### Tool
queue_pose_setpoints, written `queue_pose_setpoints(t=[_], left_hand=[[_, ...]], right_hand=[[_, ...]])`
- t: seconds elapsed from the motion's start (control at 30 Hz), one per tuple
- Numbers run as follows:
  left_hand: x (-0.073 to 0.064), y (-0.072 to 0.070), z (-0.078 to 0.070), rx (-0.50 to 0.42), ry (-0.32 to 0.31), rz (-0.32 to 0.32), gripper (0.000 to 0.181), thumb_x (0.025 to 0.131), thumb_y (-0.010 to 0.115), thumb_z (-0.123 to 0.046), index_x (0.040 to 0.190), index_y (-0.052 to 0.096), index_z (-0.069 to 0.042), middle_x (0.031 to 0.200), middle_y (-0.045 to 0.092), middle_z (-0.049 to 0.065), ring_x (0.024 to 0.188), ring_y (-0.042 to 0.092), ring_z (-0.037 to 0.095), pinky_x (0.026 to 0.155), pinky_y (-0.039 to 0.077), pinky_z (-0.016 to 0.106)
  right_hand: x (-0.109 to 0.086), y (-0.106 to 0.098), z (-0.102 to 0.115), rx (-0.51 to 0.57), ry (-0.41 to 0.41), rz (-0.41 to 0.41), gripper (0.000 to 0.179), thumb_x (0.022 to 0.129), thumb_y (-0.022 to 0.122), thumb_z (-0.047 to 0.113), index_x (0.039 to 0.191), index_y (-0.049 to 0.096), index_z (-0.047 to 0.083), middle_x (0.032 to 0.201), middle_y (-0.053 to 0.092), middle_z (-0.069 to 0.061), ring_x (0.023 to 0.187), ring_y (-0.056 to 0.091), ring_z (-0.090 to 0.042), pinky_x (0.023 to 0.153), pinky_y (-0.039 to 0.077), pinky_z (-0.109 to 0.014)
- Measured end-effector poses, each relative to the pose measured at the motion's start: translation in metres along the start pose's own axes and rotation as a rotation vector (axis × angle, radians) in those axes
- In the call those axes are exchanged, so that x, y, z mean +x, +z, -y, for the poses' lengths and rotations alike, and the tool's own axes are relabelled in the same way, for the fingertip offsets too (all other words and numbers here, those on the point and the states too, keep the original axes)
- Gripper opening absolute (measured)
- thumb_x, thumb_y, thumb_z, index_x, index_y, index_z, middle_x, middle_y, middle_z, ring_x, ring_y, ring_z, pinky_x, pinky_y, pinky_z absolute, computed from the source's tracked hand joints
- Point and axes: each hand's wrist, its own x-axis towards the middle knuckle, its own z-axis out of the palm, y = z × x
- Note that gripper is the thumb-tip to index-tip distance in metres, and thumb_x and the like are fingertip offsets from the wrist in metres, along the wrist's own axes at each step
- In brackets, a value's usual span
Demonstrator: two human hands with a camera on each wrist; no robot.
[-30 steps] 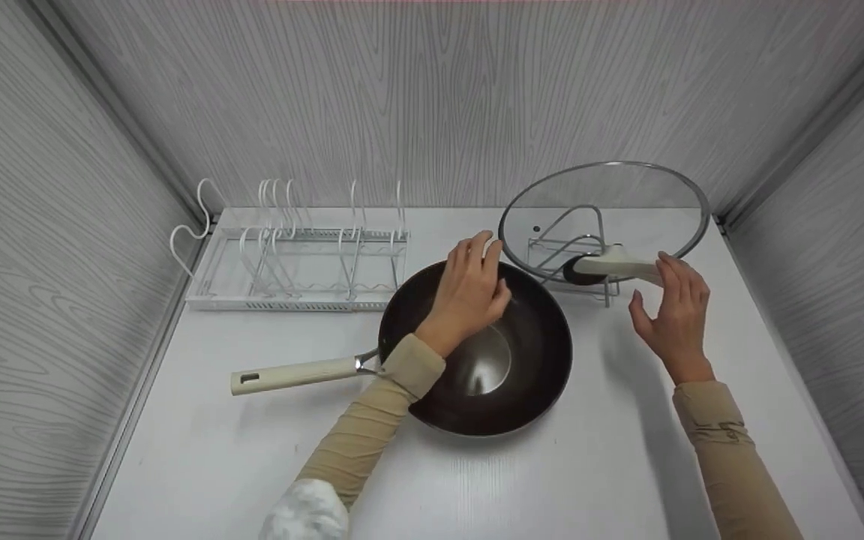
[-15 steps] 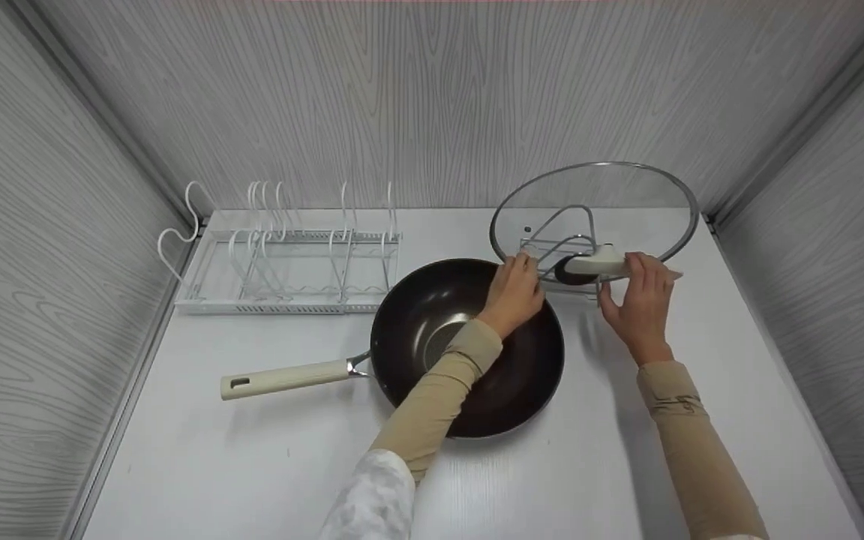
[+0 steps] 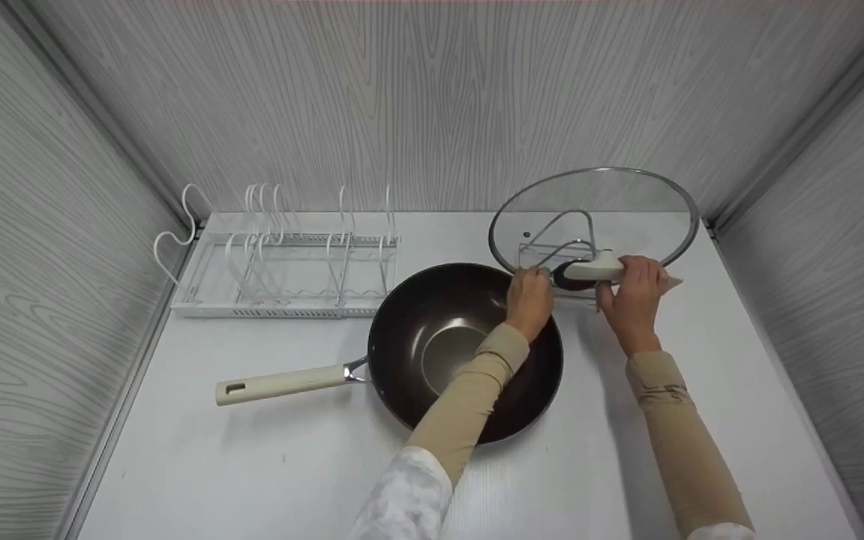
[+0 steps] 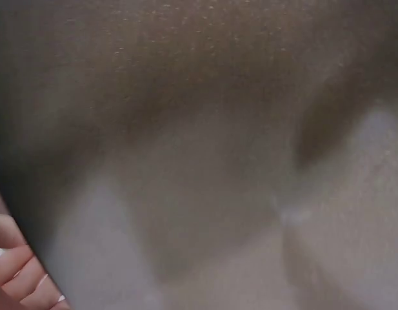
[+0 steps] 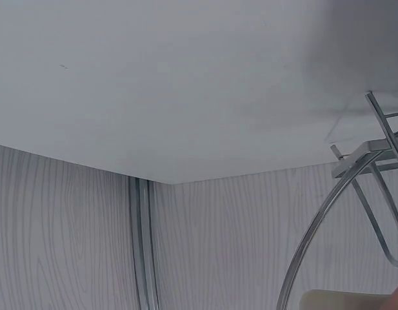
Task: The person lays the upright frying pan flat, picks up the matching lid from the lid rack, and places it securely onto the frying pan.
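A glass lid (image 3: 649,202) with a steel rim leans upright in a small wire lid stand (image 3: 571,214) at the back right. My right hand (image 3: 636,304) grips the lid's cream handle (image 3: 601,266), with fingers over it and thumb below. My left hand (image 3: 531,304) reaches across the wok, its fingers curled at the stand's left front wire; their tips are hidden. Below that arm lies a dark wok (image 3: 432,315), its cream handle pointing left. In the right wrist view, the stand (image 5: 369,155) and the lid's rim (image 5: 315,226) show at the right.
A white wire dish rack (image 3: 289,311) with upright loops stands at the back left, close to the wok's rim. Grey wood-grain panels (image 3: 432,105) enclose the white tabletop (image 3: 177,465) at the back and both sides. The left wrist view is mostly blurred.
My left hand has moved right from above the wok to the stand and curled its fingers. My right hand has shifted left along the lid's handle and closed around it. The wok has stayed put.
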Motion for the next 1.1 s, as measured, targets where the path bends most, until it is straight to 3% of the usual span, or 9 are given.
queue_pose_setpoints(t=[0.1, 0.23, 0.47, 0.63, 0.83, 0.9, 1.0, 1.1], left_hand=[[0.003, 0.002, 0.000, 0.011, -0.040, -0.015, 0.009, 0.093, 0.067, -0.011, 0.088, 0.074, -0.009, 0.085, 0.071, 0.002, 0.078, 0.069, 0.019, 0.075, 0.055, 0.029], [0.005, 0.003, 0.000, 0.038, -0.033, -0.003, 0.008, 0.092, 0.067, -0.010, 0.089, 0.075, -0.010, 0.084, 0.071, 0.002, 0.076, 0.069, 0.018, 0.067, 0.055, 0.028], [0.006, 0.003, 0.001, 0.035, 0.009, 0.034, 0.010, 0.094, 0.066, -0.010, 0.094, 0.076, -0.009, 0.088, 0.073, 0.003, 0.080, 0.070, 0.017, 0.068, 0.056, 0.026], [0.007, 0.003, 0.001, 0.058, 0.026, 0.039, 0.011, 0.093, 0.066, -0.008, 0.089, 0.076, -0.010, 0.085, 0.072, 0.002, 0.078, 0.069, 0.018, 0.067, 0.056, 0.027], [0.008, -0.002, 0.000, 0.048, 0.005, 0.097, 0.011, 0.093, 0.065, -0.007, 0.092, 0.075, -0.009, 0.087, 0.072, 0.004, 0.082, 0.069, 0.020, 0.070, 0.057, 0.029], [0.009, -0.003, 0.000, 0.052, 0.007, 0.097, 0.011, 0.093, 0.065, -0.007, 0.091, 0.076, -0.009, 0.087, 0.073, 0.004, 0.082, 0.070, 0.021, 0.073, 0.057, 0.029], [0.010, -0.003, 0.000, 0.086, 0.031, 0.098, 0.011, 0.092, 0.065, -0.007, 0.092, 0.076, -0.009, 0.087, 0.074, 0.003, 0.081, 0.071, 0.019, 0.092, 0.053, 0.035], [0.010, -0.002, 0.001, 0.097, 0.041, 0.109, 0.017, 0.092, 0.066, -0.007, 0.106, 0.075, -0.009, 0.091, 0.074, 0.001, 0.083, 0.071, 0.016, 0.107, 0.043, 0.043]], right_hand=[[0.006, 0.003, 0.002, 0.006, 0.013, -0.028, 0.027, 0.079, 0.071, -0.008, 0.099, 0.054, -0.007, 0.094, 0.056, -0.025, 0.091, 0.052, -0.043, 0.087, 0.033, -0.056], [0.010, 0.003, 0.003, 0.022, 0.063, -0.069, 0.024, 0.078, 0.071, -0.009, 0.094, 0.053, -0.005, 0.088, 0.056, -0.023, 0.086, 0.053, -0.042, 0.082, 0.032, -0.054], [0.010, 0.006, 0.004, 0.089, 0.102, -0.123, 0.020, 0.077, 0.069, -0.009, 0.088, 0.053, -0.004, 0.084, 0.054, -0.021, 0.080, 0.052, -0.039, 0.077, 0.028, -0.050], [0.013, 0.004, 0.006, 0.105, 0.123, -0.136, 0.020, 0.078, 0.071, -0.008, 0.088, 0.053, -0.004, 0.084, 0.054, -0.021, 0.081, 0.052, -0.038, 0.078, 0.028, -0.049], [0.023, -0.002, 0.011, 0.111, 0.142, -0.179, 0.019, 0.081, 0.072, 0.000, 0.086, 0.054, -0.003, 0.082, 0.055, -0.021, 0.081, 0.053, -0.038, 0.079, 0.028, -0.047], [0.027, -0.004, 0.012, 0.115, 0.144, -0.190, 0.019, 0.081, 0.072, 0.000, 0.086, 0.054, -0.002, 0.082, 0.055, -0.020, 0.081, 0.053, -0.038, 0.080, 0.028, -0.045], [0.031, -0.008, 0.014, 0.116, 0.147, -0.209, 0.019, 0.081, 0.072, -0.001, 0.086, 0.054, -0.002, 0.082, 0.055, -0.020, 0.080, 0.053, -0.038, 0.081, 0.028, -0.044], [0.034, -0.012, 0.017, 0.110, 0.146, -0.226, 0.019, 0.082, 0.072, 0.000, 0.085, 0.054, -0.003, 0.081, 0.055, -0.021, 0.080, 0.053, -0.038, 0.081, 0.028, -0.043]])
